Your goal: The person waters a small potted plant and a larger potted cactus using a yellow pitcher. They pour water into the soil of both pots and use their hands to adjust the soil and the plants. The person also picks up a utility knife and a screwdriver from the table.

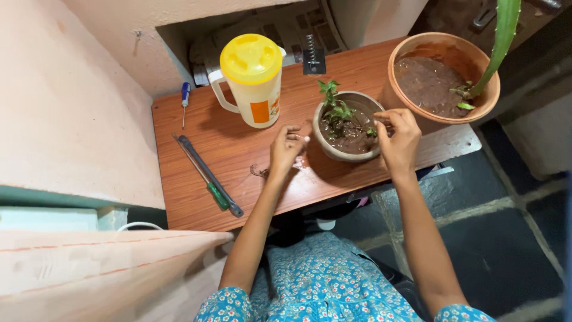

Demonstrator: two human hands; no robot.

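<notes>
The right hand [398, 138] pinches a frail sprig at the small clay pot's [333, 150] rim, while the left hand [287, 149] hovers loosely curled, holding nothing.

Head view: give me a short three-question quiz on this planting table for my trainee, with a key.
1. True or false: the right hand is over the rim of the small grey pot.
2. Which thing stands nearest the left hand? A) the jug with the yellow lid B) the small grey pot C) the large terracotta pot
3. Fill in: the small screwdriver with the blue handle lies near the table's ______ edge, as the camera sees it.

Key
1. True; its fingertips reach over the soil by the small plant.
2. B.
3. Left; it lies beyond the long tool with the green grip on the wooden table.
</notes>
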